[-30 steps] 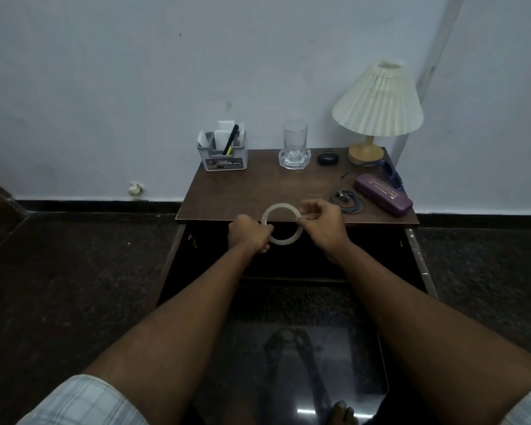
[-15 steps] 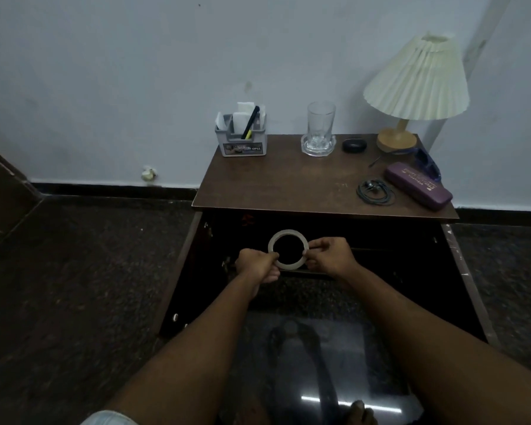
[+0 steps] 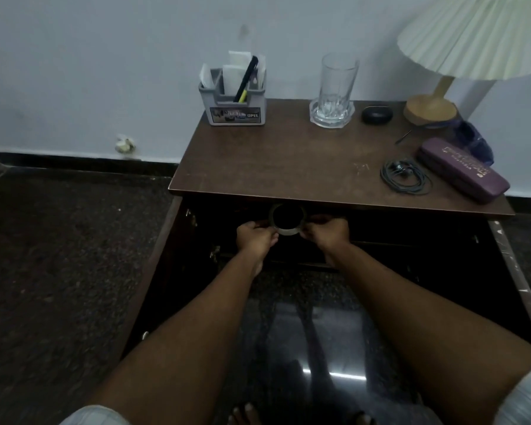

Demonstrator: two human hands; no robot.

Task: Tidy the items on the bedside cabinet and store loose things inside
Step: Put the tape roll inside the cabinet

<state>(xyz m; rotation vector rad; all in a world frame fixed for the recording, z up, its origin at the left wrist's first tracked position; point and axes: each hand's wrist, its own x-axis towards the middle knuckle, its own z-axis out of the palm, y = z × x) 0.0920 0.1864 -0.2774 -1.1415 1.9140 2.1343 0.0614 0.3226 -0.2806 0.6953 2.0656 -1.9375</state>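
— Where to look for the ring (image 3: 287,231)?
— Low down, just under the front edge of the cabinet top (image 3: 273,167), at the mouth of the dark opening, between the left door (image 3: 164,271) and the right door (image 3: 485,286), both swung wide. Held upright, hole toward the camera.

— Held how?
— Pinched on one edge by the left hand (image 3: 256,237), fingers curled. Pinched on the opposite edge by the right hand (image 3: 327,233), curled the same way.

— Resting on a shelf?
— Cannot tell; too dark in there.

— And up on top?
— Along the wall, from the left: a grey holder (image 3: 236,110) with pens and papers, a glass (image 3: 337,81) on a coaster (image 3: 316,116), a small black case (image 3: 376,115), a lamp (image 3: 472,35). Nearer the front right, a coil of earphones (image 3: 405,179) just beside a purple case (image 3: 463,170).
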